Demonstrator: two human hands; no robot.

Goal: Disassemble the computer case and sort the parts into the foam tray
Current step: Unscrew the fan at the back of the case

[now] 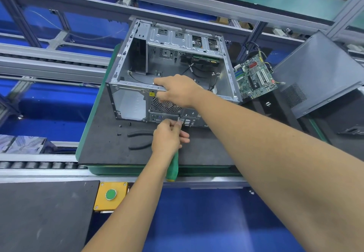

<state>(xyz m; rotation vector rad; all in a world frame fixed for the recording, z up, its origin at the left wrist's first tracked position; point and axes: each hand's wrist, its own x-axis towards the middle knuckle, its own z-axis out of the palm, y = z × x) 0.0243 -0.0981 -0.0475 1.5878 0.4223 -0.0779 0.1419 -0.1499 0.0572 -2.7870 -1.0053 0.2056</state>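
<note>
Nearest the camera, a yellow box (110, 195) with one green button (110, 194) is being shown fixed on the front rail, beside a dark panel (45, 214) at the lower left. Just beyond it, a green-handled screwdriver (172, 168) is being gripped by the left hand (169, 136), fingers curled round the shaft, with the tip being held against the rear panel of the computer case (173, 70). One pair of black-handled pliers (140, 139) is being left lying on the black foam mat (110, 145) just left of that hand, partly hidden by it. Three small dark screws (119, 134) are being seen loose on the mat near the case's lower left corner.

The case is being kept on the mat with its open side up, and its top rear edge is being gripped by the right hand (177, 91), fingers curled over the rim above the fan grille. The right forearm is being stretched across the case's rear right corner, blocking part of the port area. Inside, black cables and a drive are being shown.

Further right, one green circuit board (255, 76) is being leaned just beside the case, and one dark side panel (319, 72) is being rested beyond it. Conveyor rails (51, 59) are being seen behind.
</note>
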